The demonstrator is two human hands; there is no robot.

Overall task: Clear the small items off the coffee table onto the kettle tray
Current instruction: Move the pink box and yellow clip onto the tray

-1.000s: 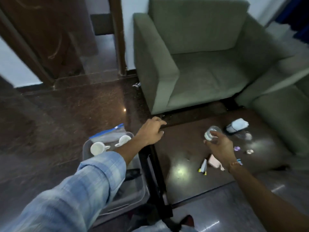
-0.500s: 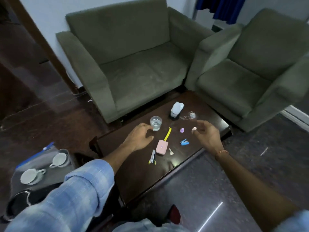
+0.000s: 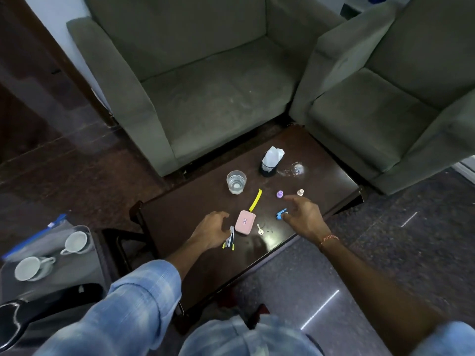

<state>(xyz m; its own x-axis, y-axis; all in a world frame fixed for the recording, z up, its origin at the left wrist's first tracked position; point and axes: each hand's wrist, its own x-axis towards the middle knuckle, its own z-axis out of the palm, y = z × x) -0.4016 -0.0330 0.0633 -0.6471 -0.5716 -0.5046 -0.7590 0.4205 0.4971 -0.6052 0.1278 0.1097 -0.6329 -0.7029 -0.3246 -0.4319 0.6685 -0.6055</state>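
Note:
The dark coffee table (image 3: pixel 180 222) carries a glass of water (image 3: pixel 236 182), a pink case (image 3: pixel 245 222) with a yellow strap (image 3: pixel 255 199), a small key (image 3: pixel 259 229), a blue clip (image 3: pixel 280 214), a purple cap (image 3: pixel 279 194), a tiny pale bottle (image 3: pixel 300 192) and a stapler-like tool (image 3: pixel 229 239). My left hand (image 3: pixel 212 229) hovers open beside the pink case, over that tool. My right hand (image 3: pixel 304 218) is open, fingers spread, just right of the blue clip. The grey kettle tray (image 3: pixel 84 263) sits at lower left.
Two white cups (image 3: pixel 74 242) (image 3: pixel 28 268), a black kettle (image 3: pixel 15 317) and a blue-edged bag (image 3: pixel 33 240) occupy the tray. A black mesh holder with tissue (image 3: pixel 271 161) and a clear object (image 3: pixel 295 169) stand at the table's far side. Green armchairs (image 3: pixel 205 80) (image 3: pixel 398 98) border the table.
The view swung from the tray to the table. My right hand set down the glass it held; both hands now hover low over the small items.

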